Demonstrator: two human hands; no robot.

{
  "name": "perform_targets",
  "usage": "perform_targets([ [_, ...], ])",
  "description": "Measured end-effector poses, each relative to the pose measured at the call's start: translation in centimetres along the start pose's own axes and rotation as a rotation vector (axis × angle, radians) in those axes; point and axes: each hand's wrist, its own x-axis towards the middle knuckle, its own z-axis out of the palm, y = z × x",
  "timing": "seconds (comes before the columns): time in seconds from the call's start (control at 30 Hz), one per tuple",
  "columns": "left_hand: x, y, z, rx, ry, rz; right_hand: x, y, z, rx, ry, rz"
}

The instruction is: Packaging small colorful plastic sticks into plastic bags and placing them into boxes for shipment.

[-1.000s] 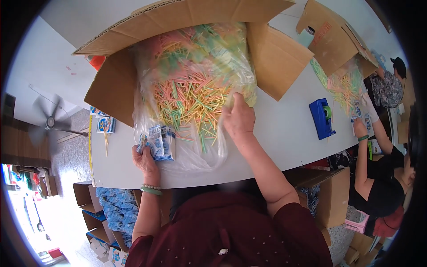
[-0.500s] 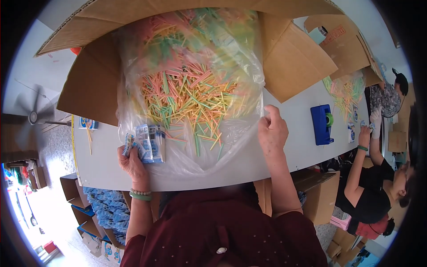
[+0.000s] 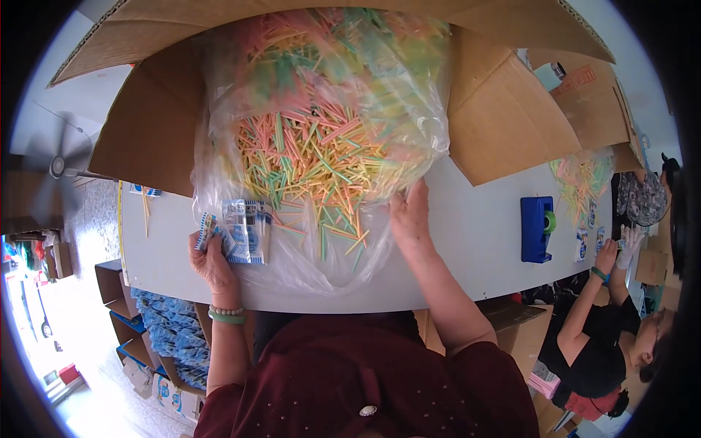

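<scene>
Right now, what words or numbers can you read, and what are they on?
Blue-and-white packet by the left hand: print too small to read.
Far cardboard box: red print, too blurred.
White carton, lower left: blue print, too small.
Nothing I can quote.

I am watching the left hand (image 3: 212,263) pinching a small packet (image 3: 207,227), with a larger packet (image 3: 247,232) lying just beside it. The right hand (image 3: 410,217) is touching the edge of a clear bag (image 3: 330,271); I am not making out its grip. Pastel sticks (image 3: 314,157) are filling the bag, which is reaching from an open box (image 3: 504,109) onto the table (image 3: 467,270). A blue tape dispenser (image 3: 535,232) is standing to the right.
</scene>
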Motion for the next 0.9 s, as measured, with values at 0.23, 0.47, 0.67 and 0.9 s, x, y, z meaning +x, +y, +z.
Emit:
perform_targets([
  [0.23,-3.4,3.8,1.6,0.690,-0.095,0.568,-0.1,-0.1,-0.1,0.014,0.119,-0.001],
  [0.47,-8.8,6.9,8.7,0.350,-0.948,0.546,-2.8,-0.9,-4.4,0.128,0.025,0.397],
  [0.67,-9.5,4.0,14.3,0.347,-0.994,0.675,-3.5,-1.6,-6.0,0.512,-0.033,0.354],
  [0.9,-9.5,4.8,19.0,0.455,-0.961,0.650,-4.0,-1.8,-6.8,0.446,-0.067,0.319],
])
